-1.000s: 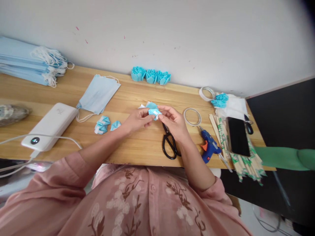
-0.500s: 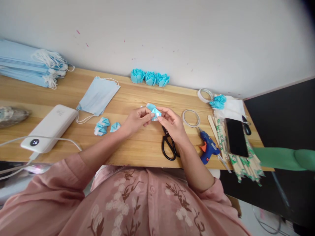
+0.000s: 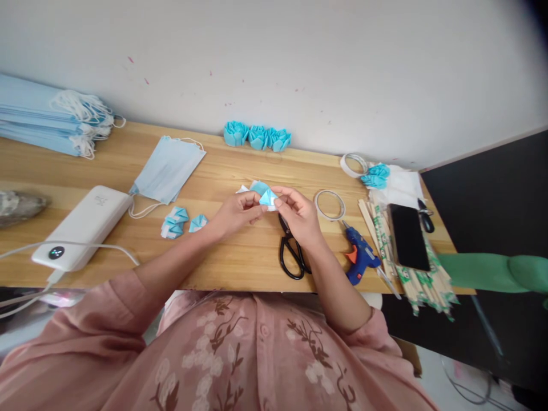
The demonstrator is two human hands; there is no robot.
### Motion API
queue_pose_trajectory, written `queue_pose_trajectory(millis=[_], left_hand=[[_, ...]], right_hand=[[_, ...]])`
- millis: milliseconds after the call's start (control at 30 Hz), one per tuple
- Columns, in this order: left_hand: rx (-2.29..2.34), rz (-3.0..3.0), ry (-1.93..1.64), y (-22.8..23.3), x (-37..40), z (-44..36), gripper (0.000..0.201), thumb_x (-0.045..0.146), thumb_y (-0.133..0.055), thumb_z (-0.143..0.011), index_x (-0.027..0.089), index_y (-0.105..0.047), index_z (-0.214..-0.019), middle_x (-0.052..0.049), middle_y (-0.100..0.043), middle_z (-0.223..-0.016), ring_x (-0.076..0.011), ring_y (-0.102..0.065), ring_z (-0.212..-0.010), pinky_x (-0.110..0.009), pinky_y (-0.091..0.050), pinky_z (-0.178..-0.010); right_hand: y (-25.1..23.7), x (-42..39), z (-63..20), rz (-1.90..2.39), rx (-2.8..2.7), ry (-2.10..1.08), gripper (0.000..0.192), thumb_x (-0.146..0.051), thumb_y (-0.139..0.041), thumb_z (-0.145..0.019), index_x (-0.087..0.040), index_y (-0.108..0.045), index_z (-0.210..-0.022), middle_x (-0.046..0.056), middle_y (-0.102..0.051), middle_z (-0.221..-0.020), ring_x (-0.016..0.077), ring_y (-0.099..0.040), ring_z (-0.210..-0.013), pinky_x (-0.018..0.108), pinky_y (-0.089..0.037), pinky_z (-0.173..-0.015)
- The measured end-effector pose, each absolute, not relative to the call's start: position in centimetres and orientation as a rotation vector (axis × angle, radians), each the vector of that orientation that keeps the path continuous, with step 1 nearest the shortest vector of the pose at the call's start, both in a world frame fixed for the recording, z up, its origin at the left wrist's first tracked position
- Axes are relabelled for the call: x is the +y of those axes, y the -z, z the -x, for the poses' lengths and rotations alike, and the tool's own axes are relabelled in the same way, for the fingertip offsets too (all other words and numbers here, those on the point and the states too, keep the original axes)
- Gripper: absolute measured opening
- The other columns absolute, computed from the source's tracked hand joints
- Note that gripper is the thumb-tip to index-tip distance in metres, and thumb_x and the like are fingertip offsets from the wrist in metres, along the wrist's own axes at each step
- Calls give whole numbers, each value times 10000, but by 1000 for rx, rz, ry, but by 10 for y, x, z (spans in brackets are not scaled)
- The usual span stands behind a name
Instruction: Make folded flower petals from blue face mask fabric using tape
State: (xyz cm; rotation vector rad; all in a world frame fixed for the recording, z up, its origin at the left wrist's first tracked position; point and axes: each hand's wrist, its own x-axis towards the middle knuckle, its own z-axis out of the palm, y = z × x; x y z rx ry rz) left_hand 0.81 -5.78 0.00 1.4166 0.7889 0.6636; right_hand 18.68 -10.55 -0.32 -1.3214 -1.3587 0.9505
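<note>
A small folded light-blue piece [image 3: 268,198] with white at its lower edge is held over the table, between my two hands. My right hand [image 3: 301,216] pinches its right side, thumb in front. My left hand [image 3: 240,214] has its curled fingers at the left side of the piece; its thumb lies low beside it, and part of the grip is hidden. Behind the piece shows more light-blue material [image 3: 259,186] with white bits to its left. Black-handled scissors [image 3: 292,257] lie partly under my right wrist. Several folded blue pieces [image 3: 175,221] rest left of my left forearm.
Three blue folded flowers [image 3: 258,137] stand by the wall. Face masks [image 3: 169,168] and a power bank [image 3: 85,225] are on the left. Tape rolls [image 3: 330,205], a blue glue gun [image 3: 360,254], wrapped chopsticks [image 3: 428,291] and a phone [image 3: 409,237] lie on the right.
My left thumb has slid off the front of the folded piece toward the left. The piece stays pinched in my right hand. The view has shifted slightly.
</note>
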Motion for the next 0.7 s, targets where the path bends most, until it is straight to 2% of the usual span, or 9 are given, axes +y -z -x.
queue_pose_trajectory(millis=[100, 200, 333, 433, 567, 700], left_hand=[[791, -1451, -632, 2, -57, -8, 321, 430, -660, -781, 179, -493, -671, 31, -482, -590, -86, -440, -551, -232, -352, -551], [786, -1506, -599, 1, -58, -9, 328, 415, -649, -774, 183, -459, -641, 45, -425, -579, -79, -381, -543, -230, -299, -533], [786, -1575, -595, -2, -59, -10, 345, 380, -651, -752, 186, -410, -600, 55, -350, -579, -72, -311, -545, -230, -247, -523], [791, -1575, -592, -3, -59, -10, 331, 381, -651, -749, 186, -424, -608, 54, -351, -584, -75, -308, -549, -232, -244, -524], [795, -1561, -618, 1, -57, -9, 303, 392, -642, -765, 182, -458, -647, 51, -376, -600, -79, -325, -557, -233, -253, -530], [785, -1581, -607, 4, -58, -9, 311, 389, -625, -785, 180, -447, -640, 50, -375, -609, -77, -330, -566, -229, -263, -539]], right_hand=[[2, -106, -187, 1305, -1347, -967, 323, -446, -586, -903, -242, -685, -1134, -6, -617, -763, 126, -551, -668, 278, -479, -648], [2, -105, -185, 1271, -1344, -1016, 375, -462, -672, -837, -252, -675, -1147, -3, -643, -819, 134, -585, -726, 282, -503, -685], [2, -105, -184, 1315, -1302, -957, 360, -444, -712, -807, -240, -685, -1104, -37, -579, -707, 107, -526, -633, 254, -469, -617], [1, -105, -185, 1328, -1269, -917, 333, -463, -695, -825, -231, -697, -1063, -33, -585, -697, 106, -525, -619, 253, -466, -606], [1, -104, -186, 1305, -1237, -949, 367, -523, -623, -869, -237, -682, -1091, 9, -668, -829, 138, -609, -735, 284, -517, -698], [3, -104, -184, 1246, -1334, -1042, 460, -492, -745, -766, -253, -661, -1150, -3, -674, -850, 139, -613, -766, 281, -516, -713]])
